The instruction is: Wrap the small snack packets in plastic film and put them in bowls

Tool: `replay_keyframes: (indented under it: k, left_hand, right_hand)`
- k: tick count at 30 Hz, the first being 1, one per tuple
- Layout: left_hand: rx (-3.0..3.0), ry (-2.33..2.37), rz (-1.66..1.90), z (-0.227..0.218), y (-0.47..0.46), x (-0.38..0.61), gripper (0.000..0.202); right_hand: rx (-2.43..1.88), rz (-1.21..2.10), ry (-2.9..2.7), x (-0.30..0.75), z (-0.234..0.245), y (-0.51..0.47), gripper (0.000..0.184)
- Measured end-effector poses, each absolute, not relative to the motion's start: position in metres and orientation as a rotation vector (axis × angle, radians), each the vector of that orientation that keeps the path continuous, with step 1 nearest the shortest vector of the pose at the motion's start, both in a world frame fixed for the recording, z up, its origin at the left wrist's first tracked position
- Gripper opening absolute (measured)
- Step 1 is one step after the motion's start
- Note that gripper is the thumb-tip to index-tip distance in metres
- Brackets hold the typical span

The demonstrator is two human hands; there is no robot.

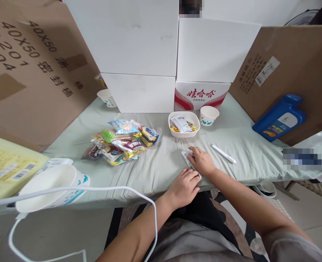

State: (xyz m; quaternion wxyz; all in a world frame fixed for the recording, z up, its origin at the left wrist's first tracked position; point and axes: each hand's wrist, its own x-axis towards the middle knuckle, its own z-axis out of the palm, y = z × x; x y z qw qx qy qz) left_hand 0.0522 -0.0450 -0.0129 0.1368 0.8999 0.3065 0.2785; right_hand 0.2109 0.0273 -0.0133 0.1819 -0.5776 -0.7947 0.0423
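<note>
A crumpled clear plastic packet (186,156) lies near the front edge of the cloth-covered table, both hands on it. My right hand (203,162) grips its upper part, fingers bent over the plastic. Closer to me, my left hand (183,188) has its fingers curled over the lower end. Much of the packet is hidden beneath the hands, so its contents cannot be made out. Just beyond stands a white bowl (184,133) with small packets and a white sachet (180,123) inside. To the right of my right hand is a white pen-like stick (223,154).
Wrapped snacks (125,142) are heaped at left. Paper cups (209,115) stand on the table, one large cup (51,185) front left with a white cable (106,188) crossing it. Cardboard boxes (38,69), white boxes (139,92) and a blue bottle (279,117) border the table.
</note>
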Motion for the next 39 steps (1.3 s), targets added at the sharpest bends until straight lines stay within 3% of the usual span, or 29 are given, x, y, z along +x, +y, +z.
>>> replay_keyframes:
  k: [5, 10, 16, 19, 22, 30, 39]
  left_hand:
    - [2.469, 1.051, 1.083, 0.004, -0.022, 0.049, 0.017]
    - [2.603, 1.268, 0.851, -0.008, 0.010, 0.049, 0.009]
    - [2.611, 1.258, 0.819, -0.017, 0.012, 0.047, 0.004]
    - [2.604, 1.241, 0.829, -0.016, 0.011, 0.045, 0.013]
    - [2.637, 1.183, 0.821, -0.017, 0.010, 0.045, 0.026]
    - [2.685, 0.986, 0.672, -0.012, 0.007, 0.044, 0.030]
    - [2.526, 1.087, 0.817, -0.024, 0.012, 0.042, 0.062]
  right_hand:
    - [-1.600, -0.022, -2.282, 0.209, -0.013, 0.027, 0.037]
    - [-1.671, -0.090, -2.221, 0.211, -0.015, 0.032, 0.033]
    - [-1.899, -0.167, -1.941, 0.255, -0.005, 0.034, 0.030]
    - [-1.493, -0.074, -2.174, 0.272, 0.000, 0.005, 0.033]
    - [-1.136, 0.081, -2.528, 0.269, -0.005, -0.041, 0.047]
    - [-1.185, 0.102, -2.351, 0.250, -0.006, -0.084, 0.025]
    - [-1.291, 0.137, -2.372, 0.241, 0.021, 0.005, 0.028]
